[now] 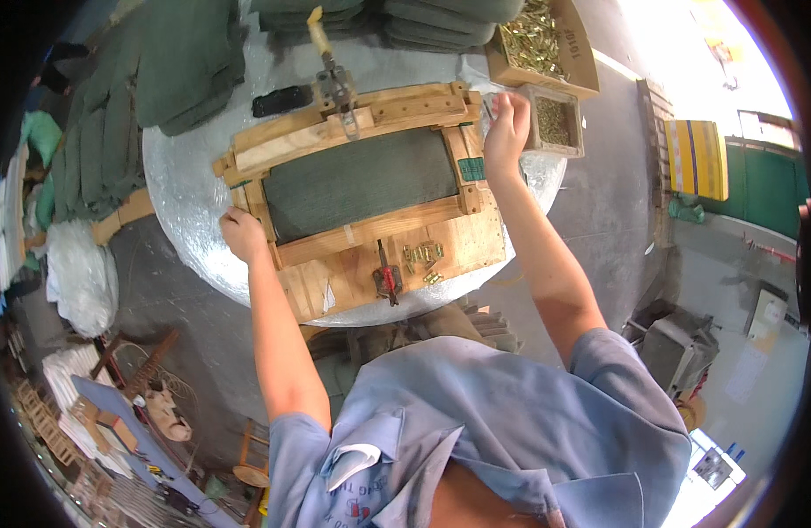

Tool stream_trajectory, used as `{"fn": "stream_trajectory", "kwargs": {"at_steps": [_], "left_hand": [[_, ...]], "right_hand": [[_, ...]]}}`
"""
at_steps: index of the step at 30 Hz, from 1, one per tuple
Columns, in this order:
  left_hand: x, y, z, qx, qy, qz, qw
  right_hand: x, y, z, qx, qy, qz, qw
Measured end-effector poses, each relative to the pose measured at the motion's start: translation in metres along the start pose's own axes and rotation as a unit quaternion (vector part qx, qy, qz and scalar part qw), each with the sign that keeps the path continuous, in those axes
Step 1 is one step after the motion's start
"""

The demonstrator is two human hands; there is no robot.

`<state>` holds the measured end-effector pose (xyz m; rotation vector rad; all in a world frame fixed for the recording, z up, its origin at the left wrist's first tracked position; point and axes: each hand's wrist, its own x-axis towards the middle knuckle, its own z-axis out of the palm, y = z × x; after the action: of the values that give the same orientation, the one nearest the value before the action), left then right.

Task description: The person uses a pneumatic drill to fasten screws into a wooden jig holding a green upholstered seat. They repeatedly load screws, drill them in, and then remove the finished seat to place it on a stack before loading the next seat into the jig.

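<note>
A wooden frame jig [370,236] lies on a board in front of me. Inside it sits a dark green-grey padded panel [361,180]. My left hand [243,234] is closed at the jig's left end, its fingers gripping the wood there. Beside the jig's right end, near a small box, my right hand [507,134] is raised with curled fingers; what they hold, if anything, is too small to make out. At the far side stands a toggle clamp [335,86] with a yellowish handle. Several brass-coloured metal fittings [423,255] lie on the near board beside a red-and-dark clamp [387,280].
The round table [186,198] is wrapped in clear plastic. Stacked green-grey panels [190,66] stand at the left and back. A cardboard box of brass-coloured fittings [533,40] and a smaller box of tiny metal parts [553,121] sit at the right. A black object [281,101] lies behind the jig.
</note>
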<state>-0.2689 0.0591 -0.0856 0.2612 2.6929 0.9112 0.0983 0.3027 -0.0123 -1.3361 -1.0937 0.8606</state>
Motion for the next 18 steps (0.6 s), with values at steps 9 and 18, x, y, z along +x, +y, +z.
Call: {"fn": "stream_trajectory", "kwargs": {"at_steps": [9,18], "left_hand": [[-0.01,0.063,0.025,0.211,0.045,-0.101,0.971],[-0.01,0.053,0.027,0.235,0.043,-0.059,0.969]], "right_hand": [[-0.014,0.075,0.013,-0.488,0.036,0.082,0.868],[-0.015,0.07,0.014,-0.511,0.029,0.102,0.853]]}}
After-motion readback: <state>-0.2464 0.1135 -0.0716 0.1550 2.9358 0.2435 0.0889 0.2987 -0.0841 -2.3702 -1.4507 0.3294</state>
